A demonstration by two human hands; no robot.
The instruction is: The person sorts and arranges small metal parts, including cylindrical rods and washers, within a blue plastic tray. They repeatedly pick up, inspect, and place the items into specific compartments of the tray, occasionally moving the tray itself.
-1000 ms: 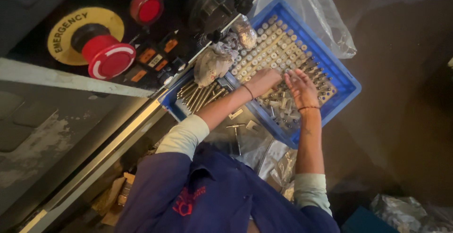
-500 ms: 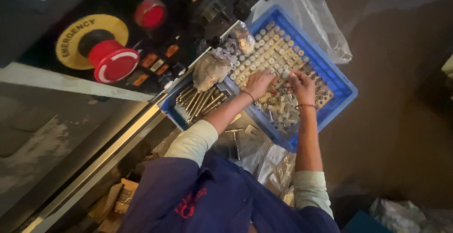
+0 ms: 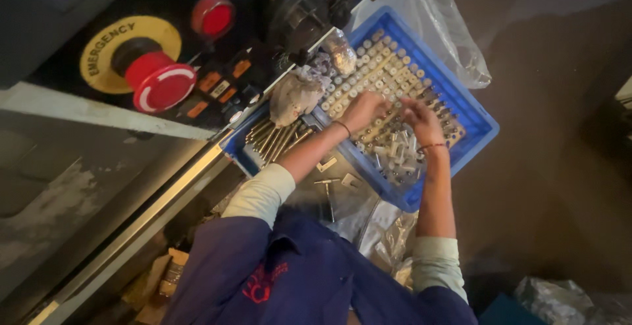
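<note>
The blue tray (image 3: 475, 142) is packed with upright metal pins (image 3: 368, 78), so little room is left between them, and its middle is taken up by the left hand (image 3: 363, 109) and right hand (image 3: 421, 118). Its far-left side is hemmed in by a crumpled wad (image 3: 294, 96), a clear bag (image 3: 440, 29) and the control panel (image 3: 217, 81). Open dark floor (image 3: 559, 167) is seen to the right, where free passage is offered.

Small pale metal cylinders (image 3: 385, 88) fill the blue plastic crate (image 3: 475, 118): most stand upright in neat rows toward the crate's far end, while others lie loose and jumbled near its front corner.
</note>
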